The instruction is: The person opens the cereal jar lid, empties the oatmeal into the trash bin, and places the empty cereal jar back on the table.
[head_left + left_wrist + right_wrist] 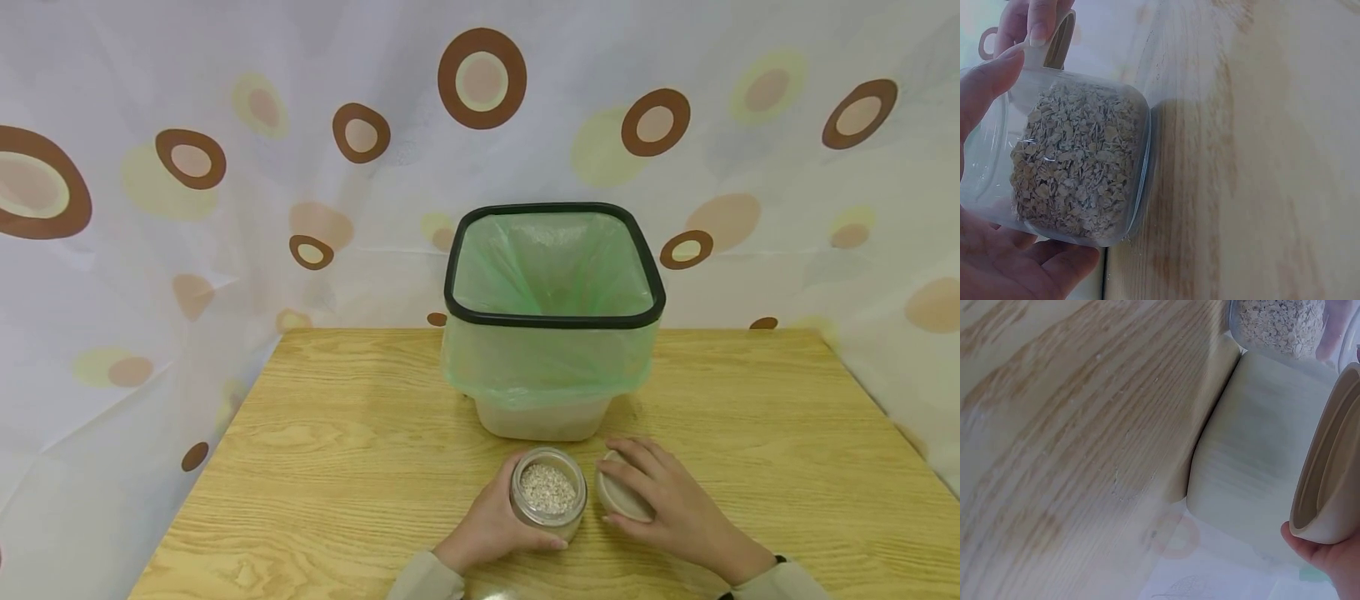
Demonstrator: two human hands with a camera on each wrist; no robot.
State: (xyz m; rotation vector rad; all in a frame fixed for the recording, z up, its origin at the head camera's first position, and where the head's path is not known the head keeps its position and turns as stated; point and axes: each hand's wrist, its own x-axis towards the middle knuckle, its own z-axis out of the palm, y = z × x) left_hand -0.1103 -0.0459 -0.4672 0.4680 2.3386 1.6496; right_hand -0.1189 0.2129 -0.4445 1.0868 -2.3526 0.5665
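A clear glass jar without its lid stands upright on the table, partly filled with oat flakes. My left hand grips the jar around its side, thumb at the front. In the left wrist view the flakes show through the jar wall. Just to the right of the jar, my right hand holds a round beige lid, tilted, by its edge. The lid's hollow underside shows in the right wrist view, raised above the table.
A white bin stands behind the jar, lined with a green bag folded over its sides under a black rim. Beneath everything is a wood-grain table. A patterned sheet hangs behind and beside it.
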